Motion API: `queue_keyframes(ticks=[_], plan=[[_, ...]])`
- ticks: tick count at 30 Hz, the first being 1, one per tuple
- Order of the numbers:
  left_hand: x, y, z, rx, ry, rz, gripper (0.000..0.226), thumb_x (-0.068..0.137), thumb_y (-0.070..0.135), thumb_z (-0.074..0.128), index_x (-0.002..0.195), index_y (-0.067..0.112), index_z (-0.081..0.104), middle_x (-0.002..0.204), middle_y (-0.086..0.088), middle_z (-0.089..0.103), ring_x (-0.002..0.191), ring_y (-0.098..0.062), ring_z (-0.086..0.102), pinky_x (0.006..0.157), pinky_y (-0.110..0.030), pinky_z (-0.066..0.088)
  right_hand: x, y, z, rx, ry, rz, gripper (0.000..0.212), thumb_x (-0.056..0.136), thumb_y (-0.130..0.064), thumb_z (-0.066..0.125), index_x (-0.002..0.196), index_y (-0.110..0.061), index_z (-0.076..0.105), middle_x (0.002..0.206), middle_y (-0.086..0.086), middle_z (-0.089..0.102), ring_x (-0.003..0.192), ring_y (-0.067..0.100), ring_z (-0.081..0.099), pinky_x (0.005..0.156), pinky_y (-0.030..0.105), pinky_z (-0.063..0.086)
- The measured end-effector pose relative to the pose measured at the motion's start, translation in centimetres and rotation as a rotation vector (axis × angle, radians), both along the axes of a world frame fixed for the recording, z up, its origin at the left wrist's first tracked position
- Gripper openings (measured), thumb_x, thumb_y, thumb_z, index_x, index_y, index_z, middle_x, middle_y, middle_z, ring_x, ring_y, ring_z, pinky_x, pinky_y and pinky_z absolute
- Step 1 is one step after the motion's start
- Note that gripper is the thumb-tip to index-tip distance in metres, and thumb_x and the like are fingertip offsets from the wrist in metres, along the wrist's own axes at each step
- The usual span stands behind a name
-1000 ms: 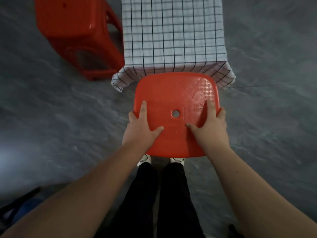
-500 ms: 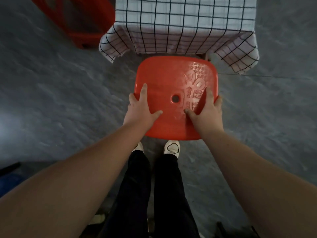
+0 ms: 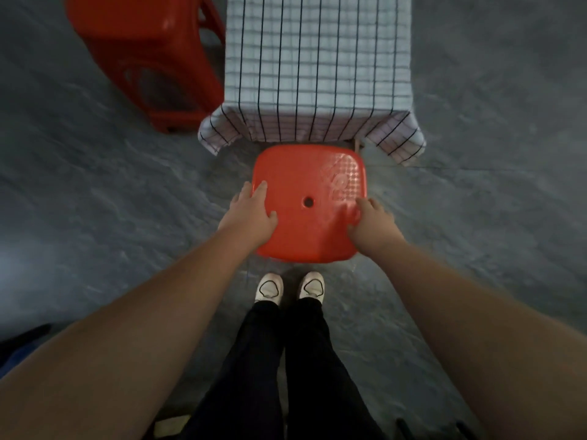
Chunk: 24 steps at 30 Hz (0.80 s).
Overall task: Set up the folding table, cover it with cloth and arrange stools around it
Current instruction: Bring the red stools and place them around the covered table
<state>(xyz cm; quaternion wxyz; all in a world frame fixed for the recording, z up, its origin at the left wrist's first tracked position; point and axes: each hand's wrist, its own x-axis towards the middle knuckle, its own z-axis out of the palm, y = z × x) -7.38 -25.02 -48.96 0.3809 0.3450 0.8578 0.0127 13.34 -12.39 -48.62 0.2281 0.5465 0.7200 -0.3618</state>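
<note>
A red plastic stool point(image 3: 305, 173) with a small hole in its seat stands in front of my feet, its far edge just under the near edge of the folding table point(image 3: 355, 142). A white cloth with dark checks point(image 3: 317, 68) covers the table and hangs over its corners. My left hand point(image 3: 251, 214) lies on the seat's left edge, fingers straight and thumb spread on top. At the seat's right edge rests my right hand point(image 3: 371, 223), blurred, fingers loosely bent. A second red stool point(image 3: 139, 52) stands left of the table.
Grey stone-like floor point(image 3: 95, 201) lies all round. My white shoes point(image 3: 270, 289) and black trousers are right behind the stool. A dark blue object point(image 3: 19, 350) shows at the lower left edge, and something dark pokes in at the bottom right.
The stool has gone down and away from me, close to the table's near edge. Both hands have slid outward to the seat's side edges, and the right hand is blurred with motion.
</note>
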Motion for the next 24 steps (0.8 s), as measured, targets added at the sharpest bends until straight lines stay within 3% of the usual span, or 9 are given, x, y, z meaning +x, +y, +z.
queue_keyframes(ticks=[5, 9, 14, 18, 24], plan=[[-1.8, -2.1, 13.2, 0.062, 0.075, -0.164, 0.074, 0.091, 0.040, 0.051, 0.156, 0.018, 0.022, 0.162, -0.017, 0.023, 0.147, -0.038, 0.021, 0.117, -0.054, 0.029, 1.2, -3.2, 13.8, 0.108, 0.045, 0.088, 0.070, 0.093, -0.027, 0.054, 0.157, -0.020, 0.028, 0.163, 0.010, 0.026, 0.149, 0.033, 0.022, 0.116, 0.052, 0.033], [-2.5, -4.0, 23.5, 0.164, 0.158, -0.235, 0.083, 0.083, 0.056, 0.039, 0.156, 0.019, 0.025, 0.160, -0.010, 0.029, 0.145, -0.035, 0.028, 0.114, -0.053, 0.033, 1.8, -5.0, 24.8, 0.256, 0.123, 0.101, 0.072, 0.094, -0.030, 0.053, 0.159, -0.020, 0.023, 0.165, 0.009, 0.024, 0.151, 0.032, 0.018, 0.120, 0.051, 0.027], [-1.6, -5.6, 34.4, 0.283, 0.228, -0.270, 0.073, 0.094, 0.049, 0.050, 0.157, 0.023, 0.023, 0.162, -0.011, 0.026, 0.148, -0.037, 0.020, 0.117, -0.054, 0.025, 2.1, -7.8, 36.6, 0.467, 0.254, 0.049, 0.067, 0.096, -0.027, 0.052, 0.157, -0.019, 0.027, 0.164, 0.006, 0.027, 0.152, 0.029, 0.017, 0.122, 0.044, 0.019], [-1.2, -5.4, 39.6, 0.408, 0.337, -0.322, 0.071, 0.096, 0.049, 0.047, 0.158, 0.025, 0.020, 0.164, -0.007, 0.022, 0.152, -0.032, 0.013, 0.120, -0.054, 0.020, 2.7, -8.8, 41.4, 0.547, 0.336, -0.041, 0.064, 0.100, -0.031, 0.051, 0.159, -0.022, 0.028, 0.165, 0.003, 0.027, 0.153, 0.023, 0.014, 0.123, 0.034, 0.007], [1.1, -1.2, 43.4, 0.422, 0.437, -0.399, 0.072, 0.097, 0.056, 0.037, 0.158, 0.026, 0.013, 0.166, -0.006, 0.016, 0.152, -0.032, 0.008, 0.121, -0.054, 0.016, 5.4, -5.4, 43.6, 0.614, 0.260, -0.044, 0.069, 0.099, -0.050, 0.044, 0.160, -0.032, 0.018, 0.167, 0.002, 0.019, 0.155, 0.024, 0.006, 0.124, 0.048, 0.016]])
